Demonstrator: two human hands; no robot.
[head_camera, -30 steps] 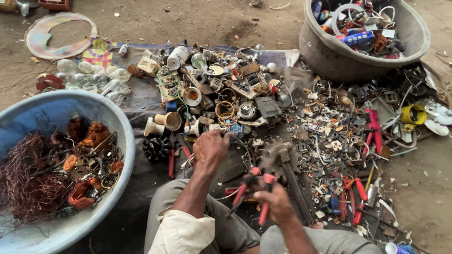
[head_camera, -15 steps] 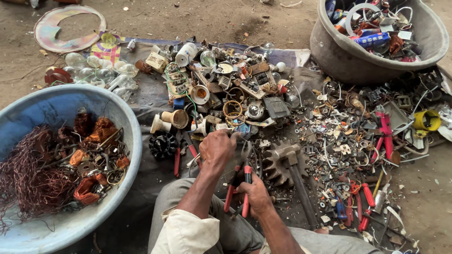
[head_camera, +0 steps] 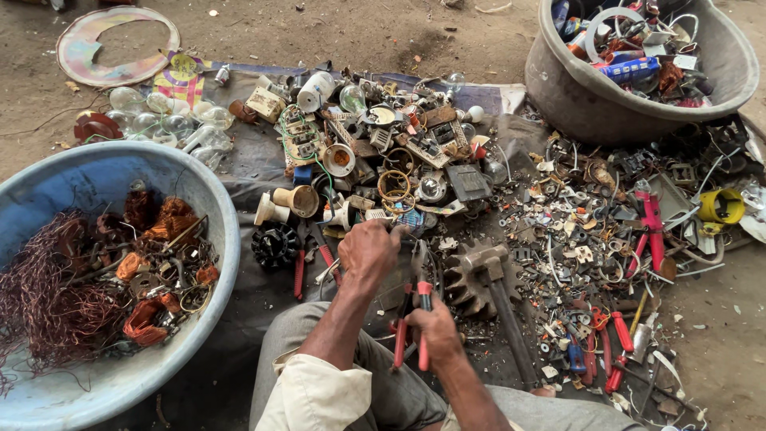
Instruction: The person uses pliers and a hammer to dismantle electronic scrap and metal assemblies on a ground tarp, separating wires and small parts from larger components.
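Dirt ground carries a dark cloth strewn with scrap. Since a second ago, the right hand has swung its red-handled pliers upright, gripped at six o'clock; the left hand pins a small scrap piece, jaws now near it.

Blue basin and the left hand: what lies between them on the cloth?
Head view: between the blue basin and the left hand lie a black finned round part and a red-handled tool, on dark cloth.
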